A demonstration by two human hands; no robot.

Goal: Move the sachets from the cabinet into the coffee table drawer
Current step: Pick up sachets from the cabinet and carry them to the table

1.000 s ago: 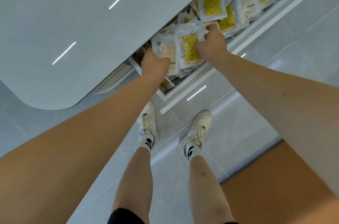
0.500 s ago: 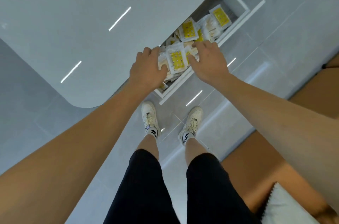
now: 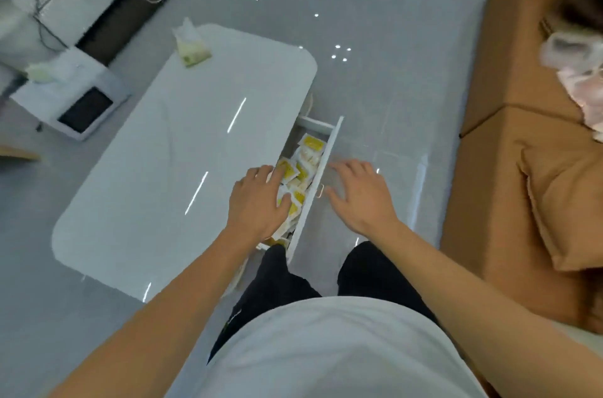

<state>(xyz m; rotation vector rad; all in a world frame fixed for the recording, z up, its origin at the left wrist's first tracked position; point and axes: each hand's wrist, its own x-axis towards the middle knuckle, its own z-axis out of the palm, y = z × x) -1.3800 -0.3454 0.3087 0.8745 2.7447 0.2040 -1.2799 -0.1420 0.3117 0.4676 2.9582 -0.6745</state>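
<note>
Sachets in the drawer, both hands spread above it

The sachets [image 3: 298, 179] lie heaped in the open coffee table drawer [image 3: 321, 169]. Left hand [image 3: 259, 202] rests flat on them, fingers relaxed; right hand [image 3: 359, 195] hovers spread just outside the drawer front, holding nothing. Press strays below the rim (a raised corner could snag under the worktop [image 3: 169, 149]). The floor beside the sofa [image 3: 522, 136] leaves room.
</note>
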